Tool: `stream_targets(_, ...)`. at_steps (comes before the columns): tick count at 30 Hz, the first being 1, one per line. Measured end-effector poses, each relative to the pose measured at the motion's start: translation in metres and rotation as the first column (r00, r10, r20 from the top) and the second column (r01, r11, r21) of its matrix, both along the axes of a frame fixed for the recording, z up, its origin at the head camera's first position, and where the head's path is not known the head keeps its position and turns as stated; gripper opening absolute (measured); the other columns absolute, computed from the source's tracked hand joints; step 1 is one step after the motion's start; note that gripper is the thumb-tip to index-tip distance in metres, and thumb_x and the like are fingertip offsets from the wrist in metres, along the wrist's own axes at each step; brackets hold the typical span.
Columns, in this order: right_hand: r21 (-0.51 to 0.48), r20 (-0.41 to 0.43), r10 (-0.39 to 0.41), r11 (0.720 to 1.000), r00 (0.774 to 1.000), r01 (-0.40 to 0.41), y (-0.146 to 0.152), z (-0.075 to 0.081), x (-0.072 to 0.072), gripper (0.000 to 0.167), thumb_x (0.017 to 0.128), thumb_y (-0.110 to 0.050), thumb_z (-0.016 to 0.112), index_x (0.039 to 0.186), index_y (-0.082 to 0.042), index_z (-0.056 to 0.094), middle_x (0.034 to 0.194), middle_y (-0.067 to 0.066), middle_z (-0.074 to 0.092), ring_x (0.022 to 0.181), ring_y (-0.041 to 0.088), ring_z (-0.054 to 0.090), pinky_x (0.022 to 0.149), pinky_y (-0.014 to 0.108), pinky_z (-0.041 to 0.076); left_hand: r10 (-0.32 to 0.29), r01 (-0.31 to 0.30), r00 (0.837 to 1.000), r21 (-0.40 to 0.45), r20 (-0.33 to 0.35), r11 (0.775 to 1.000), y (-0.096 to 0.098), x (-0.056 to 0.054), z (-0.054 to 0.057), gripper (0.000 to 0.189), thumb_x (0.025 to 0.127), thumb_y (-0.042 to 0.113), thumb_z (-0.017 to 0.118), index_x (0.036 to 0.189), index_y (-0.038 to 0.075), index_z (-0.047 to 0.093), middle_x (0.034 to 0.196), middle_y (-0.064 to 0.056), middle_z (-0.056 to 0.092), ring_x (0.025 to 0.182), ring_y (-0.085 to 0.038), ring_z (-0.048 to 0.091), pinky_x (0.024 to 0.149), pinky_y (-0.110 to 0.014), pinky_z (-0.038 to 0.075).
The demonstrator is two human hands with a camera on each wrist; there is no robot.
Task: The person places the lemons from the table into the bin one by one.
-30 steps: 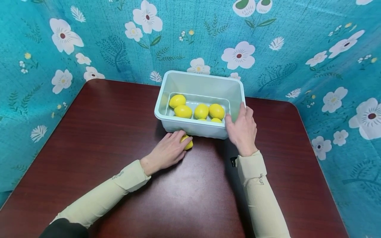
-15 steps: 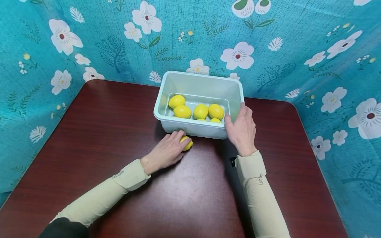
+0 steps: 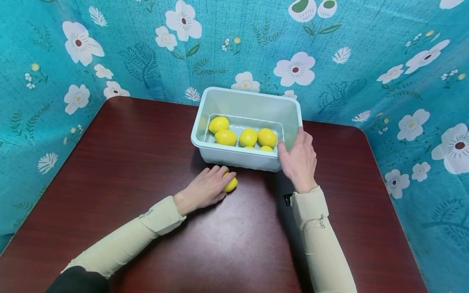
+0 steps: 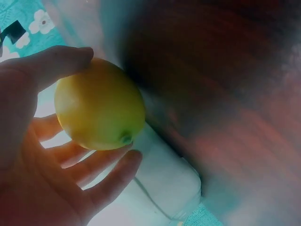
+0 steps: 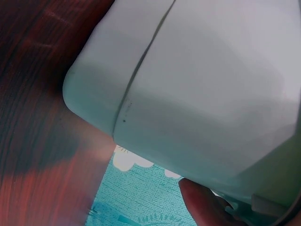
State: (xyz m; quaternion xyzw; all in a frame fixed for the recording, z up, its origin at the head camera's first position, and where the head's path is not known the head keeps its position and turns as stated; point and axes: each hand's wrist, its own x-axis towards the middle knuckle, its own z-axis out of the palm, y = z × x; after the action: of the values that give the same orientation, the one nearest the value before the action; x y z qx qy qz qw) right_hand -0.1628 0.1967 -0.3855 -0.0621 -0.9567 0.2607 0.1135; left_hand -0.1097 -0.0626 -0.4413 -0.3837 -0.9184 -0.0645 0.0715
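Observation:
In front of a pale blue-green plastic bin point(image 3: 238, 156), my left hand point(image 3: 206, 189) holds a lemon point(image 3: 230, 185) low over the table. The left wrist view has the lemon point(image 4: 101, 106) between the thumb and the curled fingers, its stem end facing the camera. At the bin's near right corner, my right hand point(image 3: 299, 162) grips the rim, thumb on the inner side. In the right wrist view, the bin's outer wall point(image 5: 197, 89) fills most of the picture, with a fingertip point(image 5: 200, 200) at its lower edge. Several lemons point(image 3: 226, 137) lie inside the bin, some partly hidden by its front wall.
The bin stands at the back of a dark red-brown wooden table point(image 3: 146, 142). Behind and at both sides hangs a turquoise floral cloth point(image 3: 234, 44). A small black object point(image 3: 287, 199) sits by the right cuff.
My left hand has drawn the lemon slightly nearer to me, away from the bin's front wall, and more of the lemon shows. The right hand keeps its hold on the bin.

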Motion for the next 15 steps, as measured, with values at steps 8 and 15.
stream_targets(8,-0.003,0.002,-0.003,1.000,1.000,0.003,0.0003,0.0008,0.0008,0.074,0.093,-0.044,0.045,0.151,-0.002,0.025,0.145,0.022,0.037,0.114,0.044,0.050,0.092,0.060,0.043,-0.006,0.006,0.998,0.006,0.060,1.000,0.0006,0.0037,0.0048,0.056,0.080,0.022,0.076,0.129,0.014,0.052,0.109,-0.006,0.054,0.083,-0.025,0.056,0.062,-0.034,0.051)
stream_targets(15,0.000,-0.002,0.003,1.000,1.000,-0.003,-0.0003,0.0016,0.0025,0.074,0.093,-0.044,0.044,0.151,-0.001,0.025,0.144,0.023,0.038,0.113,0.045,0.051,0.093,0.060,0.044,-0.024,0.021,0.996,0.034,0.088,0.999,0.0004,0.0042,0.0043,0.051,0.080,0.019,0.076,0.125,0.014,0.053,0.110,-0.006,0.052,0.088,-0.025,0.056,0.063,-0.034,0.051)
